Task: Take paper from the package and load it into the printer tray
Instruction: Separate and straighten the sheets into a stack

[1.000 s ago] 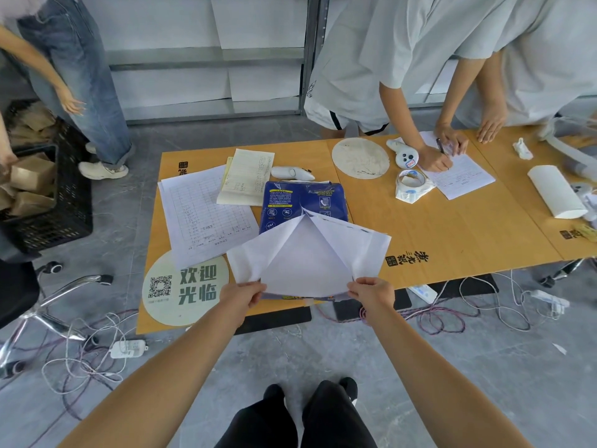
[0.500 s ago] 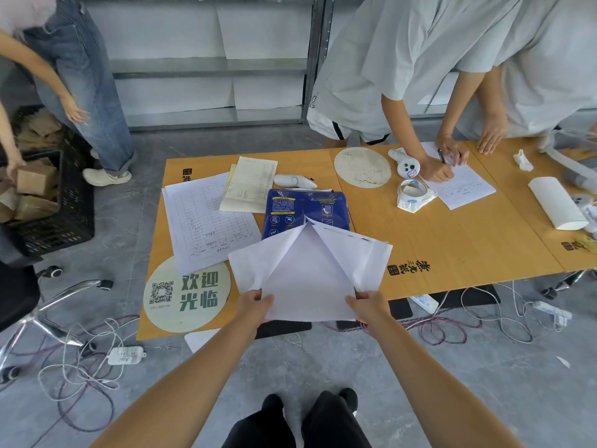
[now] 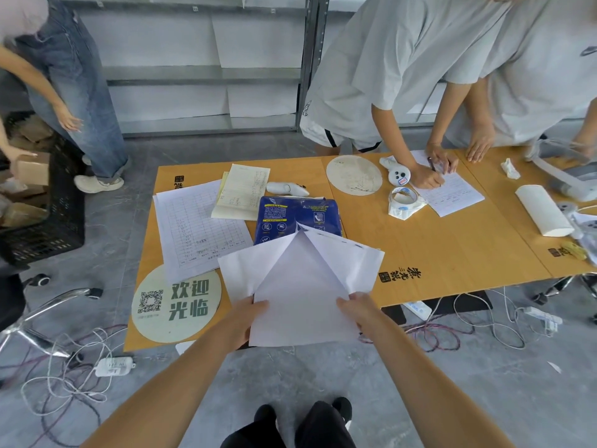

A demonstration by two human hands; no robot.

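Observation:
A blue paper package [image 3: 298, 218] lies on the wooden table [image 3: 436, 253], its white wrapper flaps [image 3: 349, 263] folded open toward me. A stack of white paper [image 3: 300, 305] sticks out of the open end, past the table's near edge. My left hand [image 3: 247, 321] grips the stack's left edge and my right hand [image 3: 358, 310] grips its right edge. No printer tray is in view.
Printed forms [image 3: 197, 227], a round sign with a QR code [image 3: 176, 305], a tape roll [image 3: 403, 200] and a white paper roll [image 3: 542, 215] lie on the table. Two people lean over the far side, writing. Cables and a power strip [image 3: 114, 367] cover the floor. A black crate [image 3: 48, 215] stands at the left.
Both hands have drawn the paper stack toward me, farther out of the package and over the table's edge. The view has tilted slightly down.

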